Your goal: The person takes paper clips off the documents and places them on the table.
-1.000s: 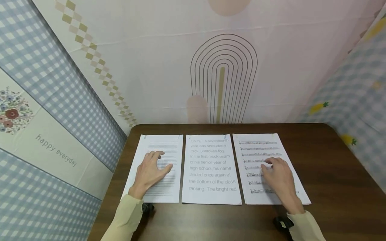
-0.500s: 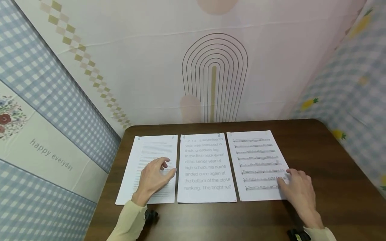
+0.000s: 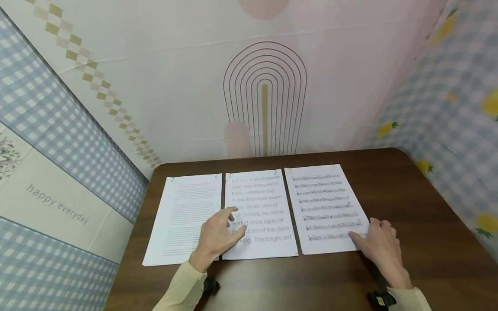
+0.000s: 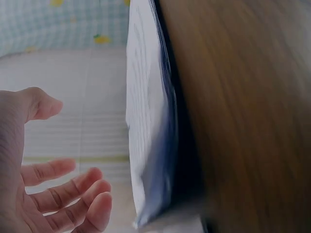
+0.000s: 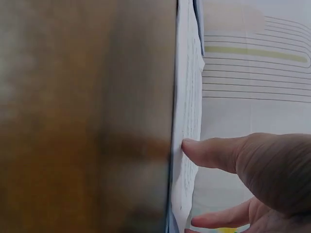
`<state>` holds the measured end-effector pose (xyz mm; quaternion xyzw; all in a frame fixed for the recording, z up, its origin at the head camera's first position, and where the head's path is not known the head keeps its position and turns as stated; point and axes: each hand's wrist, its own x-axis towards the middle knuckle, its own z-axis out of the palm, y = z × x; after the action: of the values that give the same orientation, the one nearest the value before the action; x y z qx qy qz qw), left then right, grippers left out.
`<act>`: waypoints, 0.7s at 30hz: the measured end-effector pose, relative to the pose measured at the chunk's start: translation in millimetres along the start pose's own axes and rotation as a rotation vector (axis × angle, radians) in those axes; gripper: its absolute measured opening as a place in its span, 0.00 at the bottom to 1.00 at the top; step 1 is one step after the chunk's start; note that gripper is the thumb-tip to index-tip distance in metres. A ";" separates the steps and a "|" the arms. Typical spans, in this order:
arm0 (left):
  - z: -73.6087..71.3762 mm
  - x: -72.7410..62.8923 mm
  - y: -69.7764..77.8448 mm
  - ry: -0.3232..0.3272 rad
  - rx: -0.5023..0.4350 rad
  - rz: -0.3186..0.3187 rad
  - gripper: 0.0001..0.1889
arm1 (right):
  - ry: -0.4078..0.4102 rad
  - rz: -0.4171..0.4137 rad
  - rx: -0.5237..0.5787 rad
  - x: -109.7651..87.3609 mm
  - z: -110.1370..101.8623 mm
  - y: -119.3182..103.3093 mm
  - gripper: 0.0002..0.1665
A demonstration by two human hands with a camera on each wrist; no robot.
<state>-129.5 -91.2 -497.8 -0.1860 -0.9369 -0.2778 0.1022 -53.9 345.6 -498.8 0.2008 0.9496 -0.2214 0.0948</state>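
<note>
Three white paper stacks lie side by side: ruled lines on the left stack [image 3: 186, 216], large printed text on the middle stack [image 3: 264, 203], and sheet music [image 3: 323, 207] on the right. My left hand [image 3: 218, 235] hovers over the lower left part of the text stack, thumb and fingers spread apart, holding nothing; the left wrist view shows a gap between its fingers and the paper. At the sheet music's lower right corner is my right hand [image 3: 381, 246]. Its thumb [image 5: 204, 151] touches the page in the right wrist view, with the fingers beside the right edge.
The stacks rest on a dark brown table [image 3: 292, 280], its far edge against a patterned cloth wall [image 3: 175, 108]. Small clips [image 3: 250, 173] sit along the stacks' top edges. Checked blue cloth hangs on both sides.
My left hand has moved right, from above the ruled stack to above the text stack. My right hand has moved from the middle of the sheet music to its lower right corner.
</note>
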 end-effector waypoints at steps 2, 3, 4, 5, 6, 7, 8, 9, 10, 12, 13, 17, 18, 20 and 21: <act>5.2 1.8 7.6 -0.002 -0.007 0.029 0.29 | -0.012 0.003 0.003 2.1 -1.9 -0.3 0.53; 7.7 2.6 11.5 -0.003 -0.011 0.044 0.30 | -0.018 0.004 0.008 3.5 -3.0 -0.3 0.52; 9.8 3.4 15.8 -0.004 -0.015 0.059 0.31 | -0.025 0.004 0.011 5.1 -4.2 -0.3 0.51; 12.4 4.1 19.4 -0.003 -0.018 0.072 0.31 | -0.033 0.003 0.017 6.7 -5.3 0.0 0.50; 14.9 4.7 23.0 -0.004 -0.022 0.085 0.32 | -0.044 0.004 0.027 8.3 -6.4 0.3 0.49; 16.4 4.9 26.2 -0.004 -0.028 0.093 0.32 | -0.052 0.005 0.032 10.7 -7.8 -0.6 0.48; 17.7 4.9 29.1 -0.004 -0.033 0.098 0.33 | -0.064 0.008 0.039 12.9 -8.8 -1.1 0.49; 18.9 5.0 31.9 -0.005 -0.038 0.103 0.33 | -0.075 0.012 0.046 15.1 -9.8 -1.4 0.49; 20.2 5.1 34.2 -0.008 -0.043 0.108 0.33 | -0.086 0.015 0.051 17.1 -10.8 -1.6 0.50; 22.0 4.6 38.7 -0.019 -0.056 0.112 0.33 | -0.104 0.023 0.065 20.3 -12.6 -1.6 0.50; 22.8 4.2 40.5 -0.026 -0.064 0.111 0.32 | -0.108 0.026 0.068 21.5 -13.4 -1.6 0.49; 25.7 2.7 45.8 -0.063 -0.111 0.085 0.33 | -0.122 0.044 0.101 23.8 -15.7 -0.3 0.44; 26.2 2.4 46.8 -0.075 -0.130 0.077 0.33 | -0.126 0.051 0.109 23.6 -16.2 -0.1 0.43; 27.2 1.9 48.6 -0.101 -0.173 0.059 0.33 | -0.134 0.066 0.118 22.8 -17.1 0.3 0.43; 27.6 1.8 49.5 -0.113 -0.196 0.049 0.33 | -0.138 0.073 0.122 22.1 -17.7 0.5 0.43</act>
<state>-113.6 -36.9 -496.2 -0.2335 -0.9046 -0.3548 0.0374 -75.2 361.6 -489.3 0.2249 0.9175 -0.2887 0.1558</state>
